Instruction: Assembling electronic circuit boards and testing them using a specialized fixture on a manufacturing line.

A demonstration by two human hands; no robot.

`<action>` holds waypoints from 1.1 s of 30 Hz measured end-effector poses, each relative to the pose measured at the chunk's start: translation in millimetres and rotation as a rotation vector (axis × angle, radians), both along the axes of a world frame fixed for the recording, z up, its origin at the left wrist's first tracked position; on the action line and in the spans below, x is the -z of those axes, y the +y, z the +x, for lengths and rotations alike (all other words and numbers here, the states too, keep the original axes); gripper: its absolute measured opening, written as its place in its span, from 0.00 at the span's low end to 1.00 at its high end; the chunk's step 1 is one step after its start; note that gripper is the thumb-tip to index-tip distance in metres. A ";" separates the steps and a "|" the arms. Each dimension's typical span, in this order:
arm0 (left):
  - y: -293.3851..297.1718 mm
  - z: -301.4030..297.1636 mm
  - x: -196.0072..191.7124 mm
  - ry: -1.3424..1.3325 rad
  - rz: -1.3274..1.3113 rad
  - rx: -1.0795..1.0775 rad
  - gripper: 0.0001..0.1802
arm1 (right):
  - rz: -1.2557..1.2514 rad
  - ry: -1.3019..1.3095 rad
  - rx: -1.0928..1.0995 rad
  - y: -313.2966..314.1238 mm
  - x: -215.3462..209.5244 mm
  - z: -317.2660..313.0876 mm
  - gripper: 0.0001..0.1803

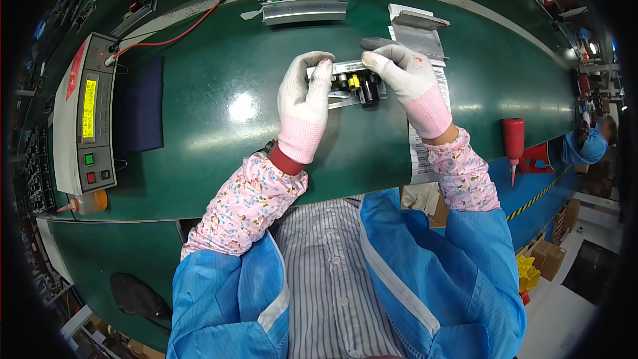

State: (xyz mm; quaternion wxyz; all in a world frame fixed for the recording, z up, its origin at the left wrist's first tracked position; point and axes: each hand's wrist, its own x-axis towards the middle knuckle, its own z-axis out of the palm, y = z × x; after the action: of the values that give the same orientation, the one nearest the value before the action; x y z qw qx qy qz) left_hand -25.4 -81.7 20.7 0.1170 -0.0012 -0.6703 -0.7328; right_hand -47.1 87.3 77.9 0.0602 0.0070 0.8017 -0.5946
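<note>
Both my hands, in white gloves with pink cuffs, hold a small power supply board point(351, 84) above the green bench. It has a metal frame, a large black capacitor and a yellow part, with a white label strip along its far edge. My left hand point(306, 86) grips its left end between thumb and fingers. At the right end, my right hand point(403, 73) pinches the far edge with the thumb, its grey-tipped fingers behind. Beyond them a similar open unit point(304, 10) rests in a metal housing. Metal covers point(419, 34) lie beyond my right hand.
A grey tester point(86, 116) with a lit yellow display stands at the left, a red lead running from it. Beside it lies a dark blue cloth point(141, 110). A red bottle point(512, 143) lies at the bench's right edge. Printed paper strips point(421, 159) lie under my right forearm.
</note>
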 end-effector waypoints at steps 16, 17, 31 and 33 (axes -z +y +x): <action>-1.7 0.0 0.1 -0.095 0.054 0.041 0.13 | 0.335 0.281 0.030 5.3 3.3 8.3 0.17; -1.2 -0.2 1.7 -0.087 0.061 0.037 0.13 | 0.411 0.410 0.022 4.8 5.9 11.3 0.17; -1.0 -0.6 -2.1 -0.119 0.085 0.034 0.18 | 1.076 0.895 -0.049 48.1 18.8 16.2 0.27; -2.1 -4.0 3.9 -0.039 0.084 -0.026 0.20 | 0.787 0.789 -0.069 35.2 10.7 12.0 0.28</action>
State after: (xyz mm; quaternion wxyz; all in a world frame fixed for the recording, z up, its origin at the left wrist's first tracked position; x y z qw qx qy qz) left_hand -29.4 -83.8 16.8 0.1133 0.0265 -0.6410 -0.7587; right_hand -35.1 122.5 67.2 -0.2320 -0.2204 0.9248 -0.2057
